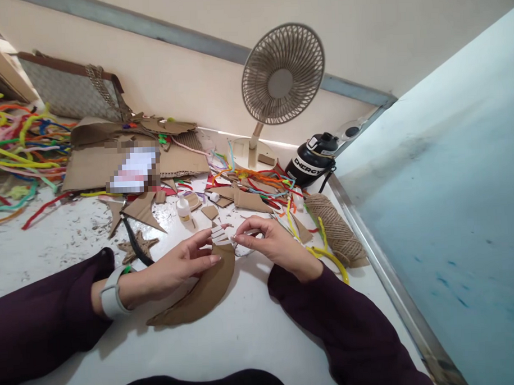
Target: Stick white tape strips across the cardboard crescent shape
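A crescent cut from brown cardboard (214,289) lies tilted on the white table, its lower tip pointing left. White cord (220,235) wraps in several turns around its upper end. My left hand (177,269) grips the crescent's inner edge, thumb on the face and fingers by the wrapped end. At the right of the wrapping, the thumb and forefinger of my right hand (278,245) pinch the white cord. Close beyond the hands stands a small glue bottle (184,209). A twine-wrapped star (139,245) rests left of my left hand, partly under a black strap.
Colourful pipe cleaners (23,147) pile up at the left. Cardboard scraps (251,200) and a phone (135,170) lie farther back. A fan (283,73), a black bottle (310,161) and a twine roll (337,229) stand along the back and right edge.
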`<state>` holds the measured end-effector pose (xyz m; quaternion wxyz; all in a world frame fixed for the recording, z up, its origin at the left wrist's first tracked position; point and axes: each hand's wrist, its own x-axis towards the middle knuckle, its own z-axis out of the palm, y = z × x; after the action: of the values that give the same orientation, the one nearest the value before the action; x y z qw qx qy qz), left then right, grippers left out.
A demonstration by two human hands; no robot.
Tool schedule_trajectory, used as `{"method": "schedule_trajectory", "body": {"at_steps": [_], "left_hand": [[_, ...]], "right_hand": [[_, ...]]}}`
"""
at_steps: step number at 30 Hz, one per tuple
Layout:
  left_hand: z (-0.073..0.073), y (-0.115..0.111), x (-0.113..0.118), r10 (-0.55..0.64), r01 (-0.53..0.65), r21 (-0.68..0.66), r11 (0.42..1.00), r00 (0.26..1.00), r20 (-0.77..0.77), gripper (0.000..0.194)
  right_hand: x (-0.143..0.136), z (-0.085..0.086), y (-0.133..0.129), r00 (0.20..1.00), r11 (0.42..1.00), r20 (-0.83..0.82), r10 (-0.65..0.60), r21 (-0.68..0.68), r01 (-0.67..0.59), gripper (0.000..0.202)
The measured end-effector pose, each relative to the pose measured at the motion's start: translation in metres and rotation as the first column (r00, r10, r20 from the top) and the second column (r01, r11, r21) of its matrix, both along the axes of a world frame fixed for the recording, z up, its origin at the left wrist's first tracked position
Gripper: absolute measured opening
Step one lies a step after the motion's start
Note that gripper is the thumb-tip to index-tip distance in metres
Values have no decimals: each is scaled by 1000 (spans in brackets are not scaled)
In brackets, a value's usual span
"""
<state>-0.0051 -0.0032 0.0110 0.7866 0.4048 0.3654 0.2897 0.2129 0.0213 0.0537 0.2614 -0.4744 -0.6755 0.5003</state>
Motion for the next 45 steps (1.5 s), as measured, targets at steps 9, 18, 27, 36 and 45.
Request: {"method": "schedule_trajectory", "body": {"at_steps": [9,18,27,36,45], "left_hand": [[-6,-7,5,133,-134,-108,985,991,-19,63],[-6,-6,5,99,-95,-82,992,994,41,47],[1,-7,3,76,-78,-50,996,996,-49,48],[-5,-8,1,132,-136,-110,985,990,-46,50],[-1,-9,4,159,-165,-152,975,986,-49,44]], "right_hand": [[-2,-3,0,1000,998,-24,21,-64,-22,24],[1,-1,0,997,993,-36,68,-92,-71,23],[2,-5,1,996,992,-61,71,-99,-76,25],[0,-4,0,997,993,-50,59,-98,-64,24],[0,-4,-1,998,994,-29,61,-93,-63,23]]}}
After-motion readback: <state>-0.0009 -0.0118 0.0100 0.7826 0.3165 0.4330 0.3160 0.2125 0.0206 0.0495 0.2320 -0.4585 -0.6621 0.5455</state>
